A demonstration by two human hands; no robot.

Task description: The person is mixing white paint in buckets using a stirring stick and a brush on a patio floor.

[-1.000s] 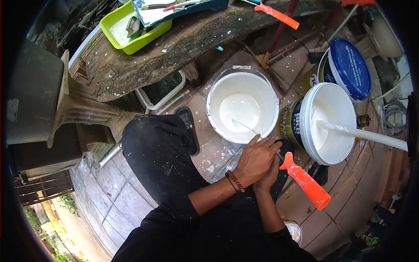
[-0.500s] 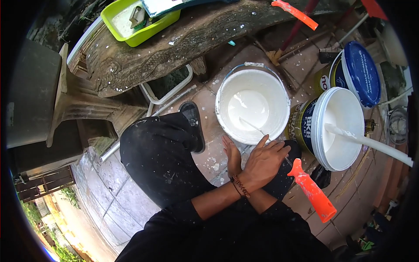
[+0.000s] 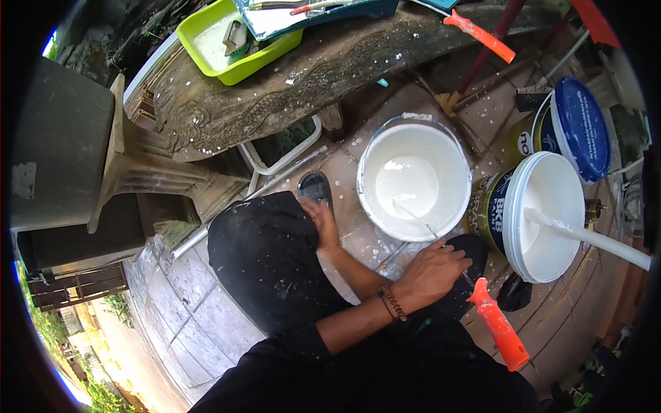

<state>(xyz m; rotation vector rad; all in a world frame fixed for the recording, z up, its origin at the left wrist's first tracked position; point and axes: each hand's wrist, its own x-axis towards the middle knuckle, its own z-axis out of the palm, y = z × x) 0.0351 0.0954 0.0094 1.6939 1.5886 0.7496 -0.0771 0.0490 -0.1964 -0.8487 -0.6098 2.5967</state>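
My forearms cross, the left over the right. My left hand (image 3: 434, 275), with a bracelet at the wrist, is closed round the metal rod of a paint roller frame. Its orange handle (image 3: 497, 327) sticks out toward the lower right, while the thin rod runs over the rim into a white bucket (image 3: 366, 194). White paint (image 3: 413, 180) lies in the bottom and coats the rod's far end; whether a roller sleeve is on it I cannot tell. My right hand (image 3: 320, 219) hovers beside my left knee near the sandal, fingers apart and holding nothing.
At right stand an open paint pail (image 3: 513, 224) with a white pole (image 3: 599, 241) leaning in it and a blue-lidded pail (image 3: 585, 127). A wooden bench (image 3: 275, 93) bears a green tub (image 3: 265, 65), a blue paint tray (image 3: 372, 10) and another orange-handled roller (image 3: 482, 38).
My right hand has slid out from beside my left hand, leftward to my knee. My left hand's fingers have curled more round the rod. The whole view has shifted slightly.
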